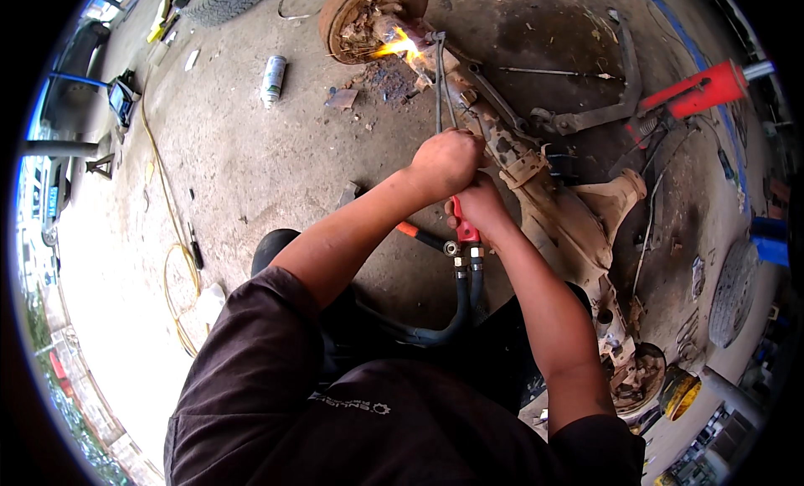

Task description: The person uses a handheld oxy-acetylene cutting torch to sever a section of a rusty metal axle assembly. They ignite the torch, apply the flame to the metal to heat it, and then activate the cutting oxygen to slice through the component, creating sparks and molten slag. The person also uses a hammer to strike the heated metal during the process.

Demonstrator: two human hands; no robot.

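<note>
"Fingers of the right hand [484, 204] are clamped on the red torch handle [466, 224], aren't they?"

"Yes, and the left hand [448, 163] makes a fist ahead of it, apparently round the tubes [439, 71]. Its fingertips are hidden, so I can't tell how tightly"

"Where does the flame [400, 47] land?"

"At the far end of the axle [548, 222], by the near right edge of the rusty drum [333, 25]. That axle lies along the right side of the concrete floor [234, 151]. I'd steer with the front fist, steady with the rear, and keep the tip just off the metal"

"Anything to mind?"

"That spray can [273, 81] sits left of the drum's edge, and the flame points that way; I'd shift it. Keep the hoses [463, 300] unkinked, and bare knuckles back from hot steel"
</note>
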